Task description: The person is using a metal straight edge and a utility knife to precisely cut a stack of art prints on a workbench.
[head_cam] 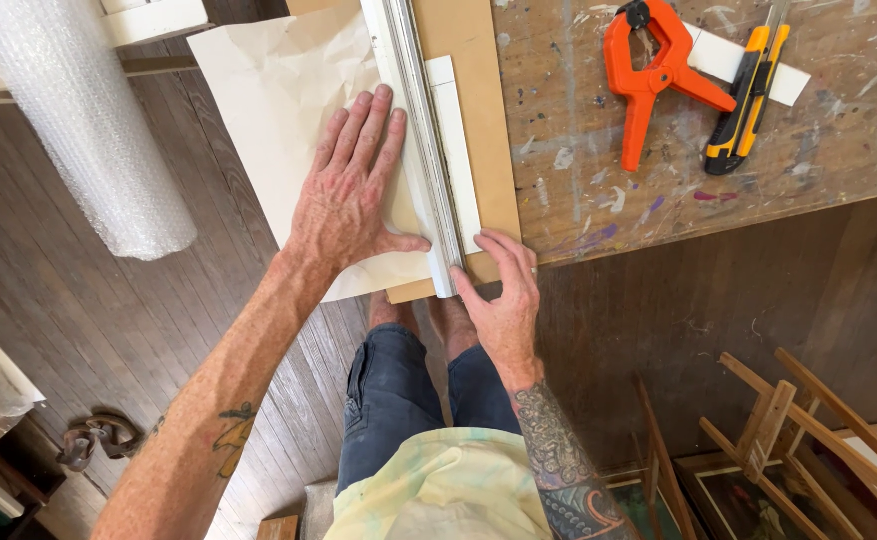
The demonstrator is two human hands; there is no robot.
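**Two hands steady a white strip over paper at the bench edge**

The left hand lies flat and fully spread, palm down, on a sheet of cream paper that overhangs the bench edge. Its thumb touches a long white strip running from 12 to 6 o'clock. The right hand, at 4 o'clock from the left, has its fingers lightly curled, and the fingertips pinch the near end of the strip. A brown board lies under the strip. Well apart, at 2 o'clock on the paint-spattered bench, lie an orange clamp and, just beside it, a yellow-and-black knife. A roll of bubble wrap stands at 10 o'clock over the wooden floor.
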